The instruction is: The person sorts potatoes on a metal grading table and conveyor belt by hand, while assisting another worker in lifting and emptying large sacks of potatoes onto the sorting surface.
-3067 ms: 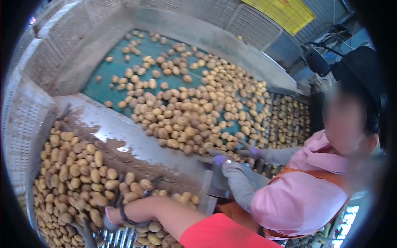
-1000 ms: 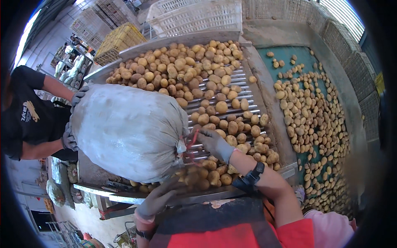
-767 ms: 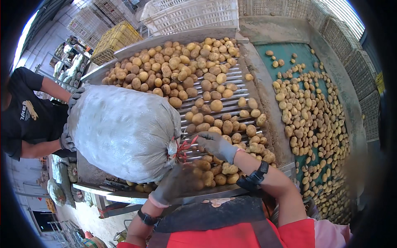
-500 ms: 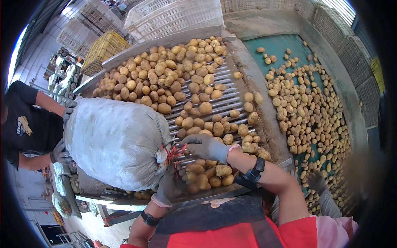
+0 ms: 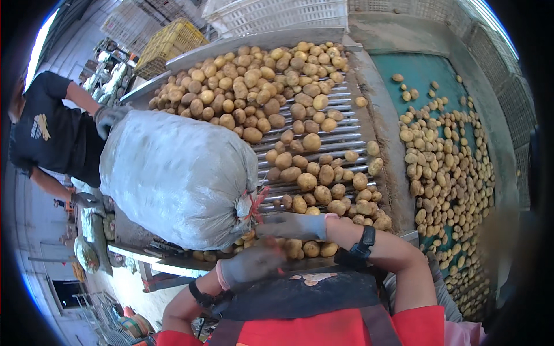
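Observation:
A full whitish plastic sack (image 5: 179,173) lies on its side on the potato-sorting table, its gathered neck tied with red string (image 5: 254,205) and facing me. My right hand (image 5: 293,226), in a grey glove, reaches leftward just below the neck with fingers stretched out, the fingertips close to the sack. Nearer my body is my gloved left hand (image 5: 252,266), curled and partly blurred. Bits of red string show at its fingers, apart from the sack's neck. Potatoes (image 5: 311,248) lie behind and between my hands.
A co-worker's gloved hand (image 5: 109,120) rests on the sack's far end; their other hand (image 5: 85,199) hangs beside it. Metal rollers (image 5: 346,135) carry many potatoes. To the right, a green belt (image 5: 427,69) holds more. White crates (image 5: 277,17) and a yellow crate (image 5: 170,46) stand behind.
My left hand has drawn back from the sack's neck toward my body, with red string at its fingers. My right hand has lowered slightly. The co-worker's lower hand has left the sack.

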`<state>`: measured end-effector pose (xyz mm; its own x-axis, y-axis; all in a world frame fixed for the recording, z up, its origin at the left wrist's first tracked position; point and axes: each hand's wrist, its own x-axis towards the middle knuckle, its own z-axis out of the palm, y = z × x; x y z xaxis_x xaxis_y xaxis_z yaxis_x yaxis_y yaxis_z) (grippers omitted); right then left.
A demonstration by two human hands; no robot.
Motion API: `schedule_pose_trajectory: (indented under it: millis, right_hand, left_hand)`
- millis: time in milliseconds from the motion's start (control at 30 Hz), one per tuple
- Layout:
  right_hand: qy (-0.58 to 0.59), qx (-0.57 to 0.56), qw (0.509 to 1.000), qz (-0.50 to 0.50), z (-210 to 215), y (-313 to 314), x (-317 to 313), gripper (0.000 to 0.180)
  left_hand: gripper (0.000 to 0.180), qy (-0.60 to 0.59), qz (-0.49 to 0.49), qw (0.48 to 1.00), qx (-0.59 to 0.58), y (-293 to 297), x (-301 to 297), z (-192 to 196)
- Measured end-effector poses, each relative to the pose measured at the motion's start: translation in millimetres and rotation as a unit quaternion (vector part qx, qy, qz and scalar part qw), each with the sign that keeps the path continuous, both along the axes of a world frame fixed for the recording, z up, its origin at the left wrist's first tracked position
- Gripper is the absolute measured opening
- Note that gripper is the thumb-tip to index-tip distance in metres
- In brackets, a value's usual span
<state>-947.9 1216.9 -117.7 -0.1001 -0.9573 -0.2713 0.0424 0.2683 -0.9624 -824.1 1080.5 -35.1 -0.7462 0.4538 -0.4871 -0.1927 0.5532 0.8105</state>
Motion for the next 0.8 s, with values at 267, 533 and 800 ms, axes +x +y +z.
schedule_pose_trajectory:
  millis: [267, 533, 800]
  right_hand:
    - [0.008, 0.067, 0.996, -0.050, 16, 36, -12, 0.042]
    - [0.073, 0.104, 0.992, -0.021, 21, 82, -41, 0.046]
    - [0.148, 0.138, 0.979, 0.030, 34, 82, -80, 0.048]
  left_hand:
    - [0.035, -0.058, -0.084, 0.993, -0.056, 22, -38, 6]
    - [0.052, 0.038, -0.022, 0.912, -0.407, 6, -18, 64]
    - [0.055, 0.102, 0.005, 0.884, -0.456, 12, -26, 57]
